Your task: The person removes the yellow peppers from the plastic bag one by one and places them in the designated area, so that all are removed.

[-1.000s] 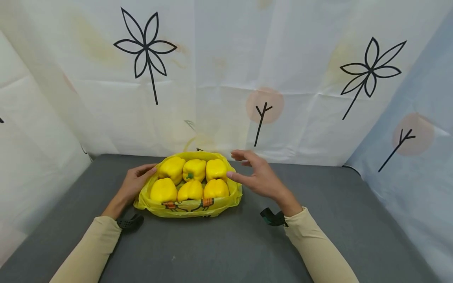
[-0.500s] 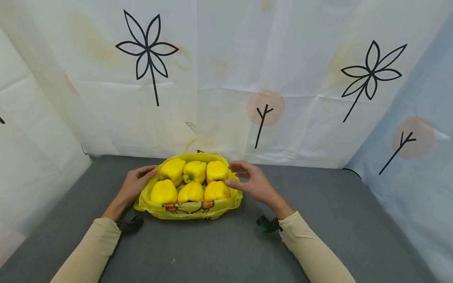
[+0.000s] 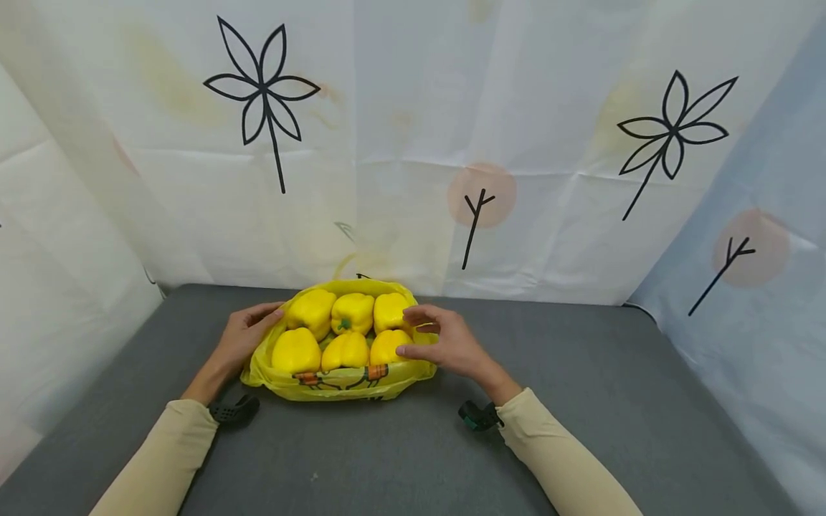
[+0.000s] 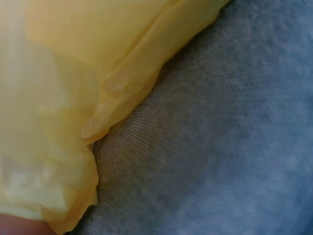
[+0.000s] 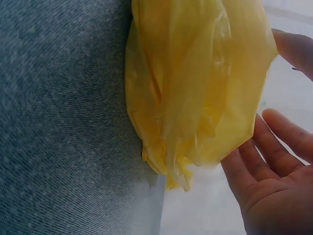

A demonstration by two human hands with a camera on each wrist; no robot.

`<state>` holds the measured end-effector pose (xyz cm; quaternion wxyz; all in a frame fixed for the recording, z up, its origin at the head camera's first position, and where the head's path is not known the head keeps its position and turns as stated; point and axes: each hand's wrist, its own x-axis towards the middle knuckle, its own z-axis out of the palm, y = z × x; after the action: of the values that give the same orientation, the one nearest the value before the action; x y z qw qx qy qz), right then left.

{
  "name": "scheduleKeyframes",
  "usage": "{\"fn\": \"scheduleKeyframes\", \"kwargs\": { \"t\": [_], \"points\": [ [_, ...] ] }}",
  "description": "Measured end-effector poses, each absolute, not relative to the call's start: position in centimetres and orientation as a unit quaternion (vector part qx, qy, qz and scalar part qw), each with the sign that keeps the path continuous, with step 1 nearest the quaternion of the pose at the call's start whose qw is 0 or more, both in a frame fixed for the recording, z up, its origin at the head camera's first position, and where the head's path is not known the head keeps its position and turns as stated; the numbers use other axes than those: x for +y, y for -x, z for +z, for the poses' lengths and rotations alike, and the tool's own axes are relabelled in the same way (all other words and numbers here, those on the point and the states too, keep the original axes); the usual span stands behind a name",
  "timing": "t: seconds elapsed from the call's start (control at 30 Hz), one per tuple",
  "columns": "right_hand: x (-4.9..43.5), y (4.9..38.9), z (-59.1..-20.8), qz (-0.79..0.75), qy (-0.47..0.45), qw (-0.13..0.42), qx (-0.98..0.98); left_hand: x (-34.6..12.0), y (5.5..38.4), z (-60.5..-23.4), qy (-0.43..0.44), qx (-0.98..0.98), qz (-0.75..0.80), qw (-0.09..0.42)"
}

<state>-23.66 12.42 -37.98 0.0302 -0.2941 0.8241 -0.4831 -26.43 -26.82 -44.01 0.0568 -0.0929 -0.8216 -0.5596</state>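
A yellow plastic bag lies with its mouth spread wide, holding several yellow bell peppers in two rows. At its left side my left hand holds the rim, thumb at the edge; the bag's film hides most of this hand in the left wrist view. My right hand is over the bag's right edge, thumb and fingers spread, beside the right-hand peppers. In the right wrist view the right hand shows beyond the bag, its fingertips partly hidden by the film.
The bag stands on a grey cloth-covered table, near its back edge. A white printed curtain rises behind the table, with more curtain at both sides. Dark devices sit on both wrists.
My right hand has come left and slightly down, from beside the bag to over its right edge near the peppers. The left hand stays at the bag's left rim.
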Motion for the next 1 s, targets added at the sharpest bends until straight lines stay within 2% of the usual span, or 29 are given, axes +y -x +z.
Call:
{"fn": "scheduleKeyframes", "kwargs": {
  "t": [0.67,1.0],
  "points": [
    [12.16,23.3,-38.63,-0.434,0.297,0.115,0.842,-26.97,25.96,-44.18,0.085,-0.822,-0.562,0.044],
    [12.04,23.31,-38.38,-0.406,0.316,0.117,0.849,-26.88,26.38,-43.9,0.09,-0.826,-0.553,0.052]
  ]
}}
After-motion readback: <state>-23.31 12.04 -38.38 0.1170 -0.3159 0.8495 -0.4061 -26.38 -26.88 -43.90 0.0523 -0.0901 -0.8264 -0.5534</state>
